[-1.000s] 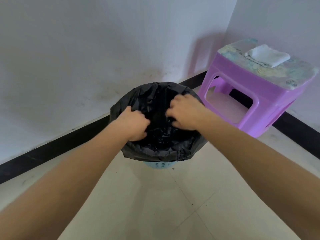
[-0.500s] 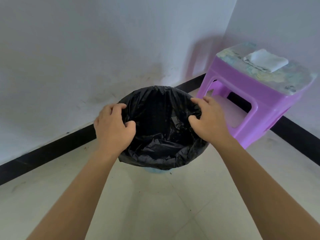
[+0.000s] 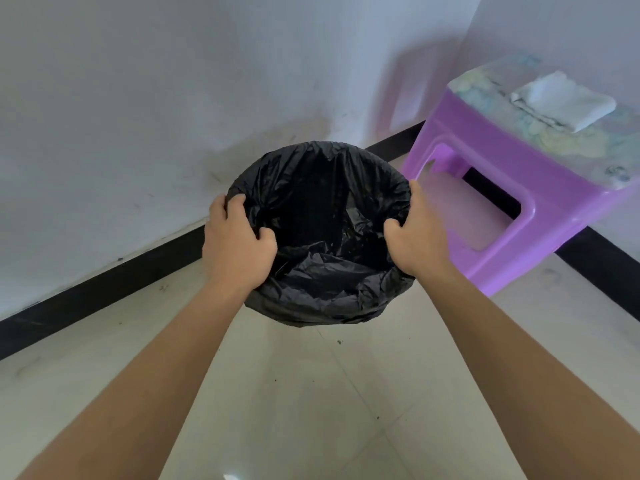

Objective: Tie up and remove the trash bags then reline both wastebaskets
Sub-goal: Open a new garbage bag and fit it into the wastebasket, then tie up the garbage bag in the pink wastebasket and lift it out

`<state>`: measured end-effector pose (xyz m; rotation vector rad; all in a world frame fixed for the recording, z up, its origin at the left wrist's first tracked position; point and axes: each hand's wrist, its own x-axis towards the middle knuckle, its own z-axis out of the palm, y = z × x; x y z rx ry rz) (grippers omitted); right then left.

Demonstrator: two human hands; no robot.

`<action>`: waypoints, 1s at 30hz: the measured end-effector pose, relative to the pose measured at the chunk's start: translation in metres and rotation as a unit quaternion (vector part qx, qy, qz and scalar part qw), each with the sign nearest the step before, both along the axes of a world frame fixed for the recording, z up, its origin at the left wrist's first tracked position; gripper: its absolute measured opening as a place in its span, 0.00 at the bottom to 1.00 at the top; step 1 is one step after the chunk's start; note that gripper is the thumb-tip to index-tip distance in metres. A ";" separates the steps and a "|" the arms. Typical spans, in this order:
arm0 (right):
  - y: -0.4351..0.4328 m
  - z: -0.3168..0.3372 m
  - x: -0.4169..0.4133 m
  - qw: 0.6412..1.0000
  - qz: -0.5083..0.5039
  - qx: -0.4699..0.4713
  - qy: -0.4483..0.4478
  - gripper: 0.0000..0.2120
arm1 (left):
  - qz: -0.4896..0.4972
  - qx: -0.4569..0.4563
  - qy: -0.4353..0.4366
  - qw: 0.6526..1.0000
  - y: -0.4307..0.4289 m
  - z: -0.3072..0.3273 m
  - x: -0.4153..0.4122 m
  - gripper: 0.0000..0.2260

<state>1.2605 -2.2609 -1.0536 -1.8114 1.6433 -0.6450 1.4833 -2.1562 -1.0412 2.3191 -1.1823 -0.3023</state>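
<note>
Trash bag (image 3: pixel 322 271) here is a black one, sitting open-mouthed on the tiled floor (image 3: pixel 311 393) in the corner of the room, roughly centre of the shot. It's folded over the rim of whatever's under it, so the wastebasket itself is completely covered by the plastic and I can't really see it. Inside of the bag is dark and crinkly, with a few little specks on the liner, can't tell what they are.

Left hand (image 3: pixel 235 251) is on the left edge of the bag, grip closed around the plastic with the thumb hooked inside the opening and the fingers curled over the outside. Right hand (image 3: pixel 419 240) does the mirror thing on the right edge: thumb tucked in over the rim, rest of the hand wrapped round the outside, pinching the bag. Both forearms reach in from the near side.

Just beside the bag on the right is a purple plastic stool (image 3: pixel 502 209), near the far right wall, with a patterned top. A folded white cloth (image 3: pixel 564 100) lies on top of it. Black baseboard (image 3: pixel 104 289) runs along the bottom of both white walls. Some tiny dark crumbs are scattered on the floor just near of the bag.
</note>
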 end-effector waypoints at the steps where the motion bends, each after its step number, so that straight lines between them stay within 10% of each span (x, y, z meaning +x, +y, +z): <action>1: 0.000 0.004 0.001 0.999 0.003 0.018 0.041 0.34 | -0.006 0.023 -0.004 1.000 0.000 0.004 -0.001 0.29; 5: 0.009 0.039 0.002 0.971 0.049 -0.020 0.235 0.36 | -0.053 0.110 -0.019 0.992 0.007 0.041 0.000 0.36; 15: 0.012 0.296 0.007 0.946 0.080 -0.198 0.245 0.34 | -0.171 0.028 -0.285 0.943 0.023 0.294 0.008 0.32; 30: -0.030 0.965 -0.051 0.843 0.061 -0.480 0.236 0.31 | -0.128 -0.271 -0.465 0.833 -0.022 0.969 -0.023 0.30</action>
